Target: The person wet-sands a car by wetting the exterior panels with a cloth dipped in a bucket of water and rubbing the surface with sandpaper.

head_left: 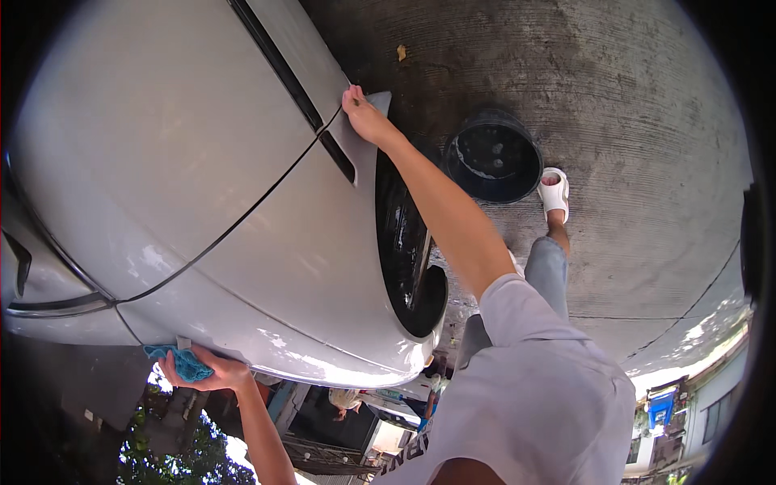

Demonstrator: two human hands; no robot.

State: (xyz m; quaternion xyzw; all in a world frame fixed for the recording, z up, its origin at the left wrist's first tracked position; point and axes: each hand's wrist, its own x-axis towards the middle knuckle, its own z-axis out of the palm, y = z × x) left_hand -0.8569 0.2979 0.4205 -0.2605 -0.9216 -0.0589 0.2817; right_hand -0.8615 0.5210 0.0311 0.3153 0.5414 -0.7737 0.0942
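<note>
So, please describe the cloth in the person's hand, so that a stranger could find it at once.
Start from the big silver car body filling the left of the view and follow it to its lower edge. There the left hand presses a crumpled blue cloth against the panel. It is the only blue, soft thing on the car.

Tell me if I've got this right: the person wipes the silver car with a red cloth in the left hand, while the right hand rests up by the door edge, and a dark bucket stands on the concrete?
Not quite. The head view shows the cloth is blue, not red. The rest holds: the left hand holds it against the silver car, the right hand rests by the door edge, and the dark bucket stands on the concrete.
</note>
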